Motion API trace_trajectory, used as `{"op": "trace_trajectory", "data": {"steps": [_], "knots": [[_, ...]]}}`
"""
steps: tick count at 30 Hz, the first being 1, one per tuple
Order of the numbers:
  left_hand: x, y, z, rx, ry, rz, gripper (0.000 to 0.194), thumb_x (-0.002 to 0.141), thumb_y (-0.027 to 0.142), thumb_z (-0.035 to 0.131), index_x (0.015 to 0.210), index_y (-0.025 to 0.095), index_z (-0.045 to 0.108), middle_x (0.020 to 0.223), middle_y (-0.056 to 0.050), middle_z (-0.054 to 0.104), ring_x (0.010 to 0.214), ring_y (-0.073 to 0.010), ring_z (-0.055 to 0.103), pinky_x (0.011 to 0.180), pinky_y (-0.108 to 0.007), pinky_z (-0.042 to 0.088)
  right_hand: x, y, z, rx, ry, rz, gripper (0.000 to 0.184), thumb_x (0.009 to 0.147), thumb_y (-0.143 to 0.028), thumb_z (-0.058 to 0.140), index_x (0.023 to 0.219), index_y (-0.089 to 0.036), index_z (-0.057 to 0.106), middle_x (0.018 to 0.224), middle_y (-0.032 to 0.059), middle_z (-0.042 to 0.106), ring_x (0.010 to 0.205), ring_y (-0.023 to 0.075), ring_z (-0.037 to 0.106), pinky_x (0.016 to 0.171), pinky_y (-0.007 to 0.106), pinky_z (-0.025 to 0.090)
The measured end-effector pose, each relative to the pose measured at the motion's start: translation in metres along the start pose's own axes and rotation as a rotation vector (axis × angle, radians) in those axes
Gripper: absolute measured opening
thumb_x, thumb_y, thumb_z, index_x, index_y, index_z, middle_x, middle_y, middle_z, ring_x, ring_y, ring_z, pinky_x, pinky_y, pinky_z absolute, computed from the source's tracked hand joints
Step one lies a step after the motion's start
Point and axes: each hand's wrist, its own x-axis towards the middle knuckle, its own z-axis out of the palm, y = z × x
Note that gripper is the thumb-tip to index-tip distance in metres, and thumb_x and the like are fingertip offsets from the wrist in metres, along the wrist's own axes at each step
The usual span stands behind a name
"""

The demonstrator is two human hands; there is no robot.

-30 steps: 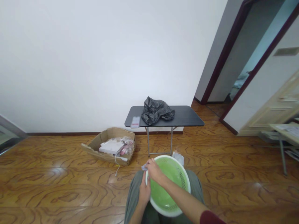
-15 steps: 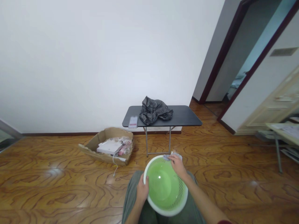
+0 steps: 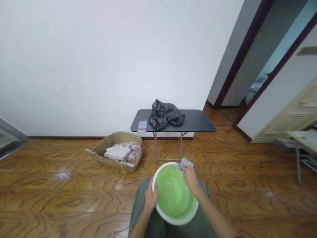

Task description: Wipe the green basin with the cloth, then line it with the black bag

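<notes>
A green plastic basket with a white rim (image 3: 173,195) rests on my lap, tilted toward me. My left hand (image 3: 150,198) grips its left rim with the fingers curled over the edge. My right hand (image 3: 190,175) is closed on a small grey cloth (image 3: 184,163) and presses it against the far right part of the rim. The basket's inside looks bare.
A black folding table (image 3: 198,122) stands against the white wall ahead, with a crumpled black bag (image 3: 164,117) and a small card (image 3: 142,126) on it. An open cardboard box (image 3: 116,153) lies on the wooden floor to the left. A doorway opens at the right.
My right hand with the cloth has moved from the basket's left rim across to the far right rim. The left hand keeps its hold on the left rim.
</notes>
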Motion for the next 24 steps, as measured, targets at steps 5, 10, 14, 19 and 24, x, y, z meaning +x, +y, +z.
{"op": "trace_trajectory", "data": {"steps": [5,10,14,19,24], "knots": [[-0.002,-0.001,-0.001,-0.008,-0.007,0.007,0.055,0.094,0.042,0.051,0.144,0.018,0.054,0.142,-0.009,0.062,0.135,-0.0265,0.055,0.115,-0.041,0.040,0.032,-0.048,0.017,0.028,-0.071,-0.071,0.049,0.083,-0.002,0.040,0.112,-0.015,0.077,0.112,0.0119,0.072,0.109,0.0224,0.058,0.103,0.032,0.042],[-0.004,0.000,-0.003,-0.047,0.017,0.043,0.055,0.094,0.043,0.051,0.142,0.018,0.056,0.142,-0.008,0.062,0.135,-0.0254,0.055,0.114,-0.039,0.043,0.049,-0.092,0.037,0.005,-0.218,-0.199,0.046,0.085,-0.002,0.043,0.109,-0.018,0.078,0.106,0.0096,0.073,0.105,0.0212,0.057,0.100,0.031,0.041],[-0.005,0.002,-0.003,-0.028,0.026,0.055,0.054,0.095,0.042,0.049,0.143,0.018,0.056,0.145,-0.008,0.060,0.138,-0.0255,0.052,0.115,-0.038,0.040,0.040,-0.119,0.057,-0.045,-0.334,-0.352,0.037,0.091,-0.006,0.045,0.103,-0.016,0.079,0.104,0.0106,0.071,0.104,0.0215,0.054,0.096,0.031,0.042],[-0.006,0.006,-0.004,0.026,-0.034,-0.018,0.055,0.098,0.042,0.043,0.146,0.016,0.050,0.139,-0.012,0.065,0.129,-0.0273,0.061,0.108,-0.040,0.047,0.027,-0.124,0.071,-0.048,-0.371,-0.478,0.031,0.090,-0.008,0.050,0.101,-0.018,0.078,0.100,0.0096,0.070,0.104,0.0214,0.053,0.092,0.030,0.045],[-0.005,0.008,-0.004,0.051,-0.024,0.014,0.048,0.097,0.039,0.045,0.139,0.018,0.056,0.133,-0.011,0.069,0.122,-0.0266,0.065,0.105,-0.040,0.048,0.033,-0.098,0.054,0.064,-0.234,-0.432,0.037,0.087,-0.005,0.051,0.108,-0.020,0.077,0.109,0.0078,0.070,0.105,0.0203,0.055,0.094,0.030,0.046]]}}
